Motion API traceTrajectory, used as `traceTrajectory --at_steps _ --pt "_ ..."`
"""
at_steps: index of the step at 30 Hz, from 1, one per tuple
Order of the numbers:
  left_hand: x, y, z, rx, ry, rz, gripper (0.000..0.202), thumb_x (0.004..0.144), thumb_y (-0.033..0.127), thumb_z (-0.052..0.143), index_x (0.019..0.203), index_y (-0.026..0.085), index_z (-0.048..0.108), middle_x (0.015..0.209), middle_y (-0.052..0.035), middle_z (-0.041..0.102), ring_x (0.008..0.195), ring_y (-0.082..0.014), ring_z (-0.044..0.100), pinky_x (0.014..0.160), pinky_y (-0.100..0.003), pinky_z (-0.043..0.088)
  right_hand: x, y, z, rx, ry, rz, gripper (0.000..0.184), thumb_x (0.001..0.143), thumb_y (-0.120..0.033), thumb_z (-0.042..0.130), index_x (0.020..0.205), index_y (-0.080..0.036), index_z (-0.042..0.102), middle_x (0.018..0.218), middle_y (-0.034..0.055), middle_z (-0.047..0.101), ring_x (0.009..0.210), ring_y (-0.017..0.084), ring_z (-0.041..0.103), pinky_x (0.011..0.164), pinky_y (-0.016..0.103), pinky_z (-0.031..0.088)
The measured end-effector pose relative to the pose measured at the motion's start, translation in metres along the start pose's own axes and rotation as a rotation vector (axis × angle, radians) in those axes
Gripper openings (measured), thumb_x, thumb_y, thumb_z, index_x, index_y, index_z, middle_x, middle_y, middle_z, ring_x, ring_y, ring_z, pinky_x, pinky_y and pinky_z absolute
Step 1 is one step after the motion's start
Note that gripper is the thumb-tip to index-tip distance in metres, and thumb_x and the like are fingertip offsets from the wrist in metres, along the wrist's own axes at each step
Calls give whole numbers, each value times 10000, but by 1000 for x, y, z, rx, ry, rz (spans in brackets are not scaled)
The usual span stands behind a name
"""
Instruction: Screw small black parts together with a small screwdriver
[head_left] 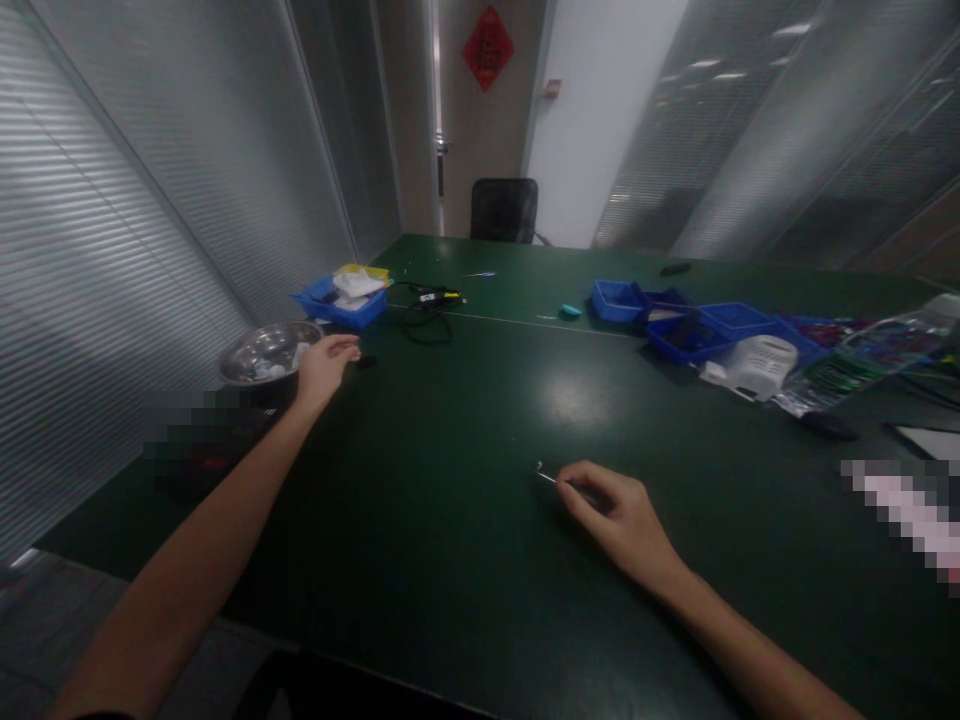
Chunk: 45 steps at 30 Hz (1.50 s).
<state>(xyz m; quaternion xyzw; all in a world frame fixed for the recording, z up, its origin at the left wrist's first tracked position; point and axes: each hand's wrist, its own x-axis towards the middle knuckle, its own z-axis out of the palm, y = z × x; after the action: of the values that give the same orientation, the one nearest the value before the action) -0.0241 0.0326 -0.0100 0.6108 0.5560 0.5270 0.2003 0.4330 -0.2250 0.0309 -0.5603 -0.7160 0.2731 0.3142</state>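
My left hand (pixel 324 366) reaches far out to the left over the dark green table (pixel 450 560), its fingers loosely curled beside a steel bowl (pixel 264 356). A small black object (pixel 366 361) lies just past its fingertips. My right hand (pixel 619 520) rests on the table near the middle, fingers pinched on a thin metal tool (pixel 546 477) like tweezers, whose tip points left. A tiny pale speck (pixel 539 465) lies by that tip.
A blue tray (pixel 341 300) with white and yellow items stands behind the bowl, with black cables (pixel 427 312) beside it. Several blue bins (pixel 697 325), a white device (pixel 754 365) and plastic bags (pixel 870 360) crowd the right. A black chair (pixel 504 210) stands at the far end.
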Motion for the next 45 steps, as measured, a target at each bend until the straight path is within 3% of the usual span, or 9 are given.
traceTrajectory --at_steps 7,15,25,33,40,45 --pt "-1 6 2 -45 -24 -44 253 844 344 711 972 126 710 738 -61 713 599 -164 674 586 -274 561 -1 2 0 -3 -4 -11 268 1017 -425 564 989 -226 740 942 27 761 824 209 713 693 294 537" --pt "-2 11 0 -297 24 -228 346 728 307 833 985 96 739 931 -127 761 799 -206 747 834 -364 631 0 -2 -1 25 -26 1 268 1020 -422 559 989 -221 732 954 38 757 840 216 706 693 296 545" --pt "0 14 -3 -453 8 -341 265 780 224 797 1010 102 748 925 -112 752 770 -163 725 864 -335 631 0 0 0 18 -34 -2 266 1020 -423 555 980 -223 725 951 31 750 857 220 710 740 311 537" --pt "-1 15 -4 -410 5 -360 265 760 163 796 1013 90 765 1012 -154 760 892 -224 749 907 -389 639 0 1 -1 16 -37 -7 271 1023 -425 551 990 -224 729 955 37 755 858 222 711 730 315 545" --pt "-3 18 -3 -285 18 -323 304 714 181 825 1002 102 768 876 -126 769 797 -238 756 859 -424 645 0 -1 -1 9 -30 -12 262 1021 -413 554 995 -228 737 973 39 761 878 225 714 746 319 556" --pt "-2 15 -3 -253 8 -334 307 686 176 843 967 94 753 827 -116 761 734 -221 746 787 -384 637 1 -2 -2 7 -29 -8 282 1017 -435 556 980 -223 739 953 40 762 841 221 717 716 307 555"
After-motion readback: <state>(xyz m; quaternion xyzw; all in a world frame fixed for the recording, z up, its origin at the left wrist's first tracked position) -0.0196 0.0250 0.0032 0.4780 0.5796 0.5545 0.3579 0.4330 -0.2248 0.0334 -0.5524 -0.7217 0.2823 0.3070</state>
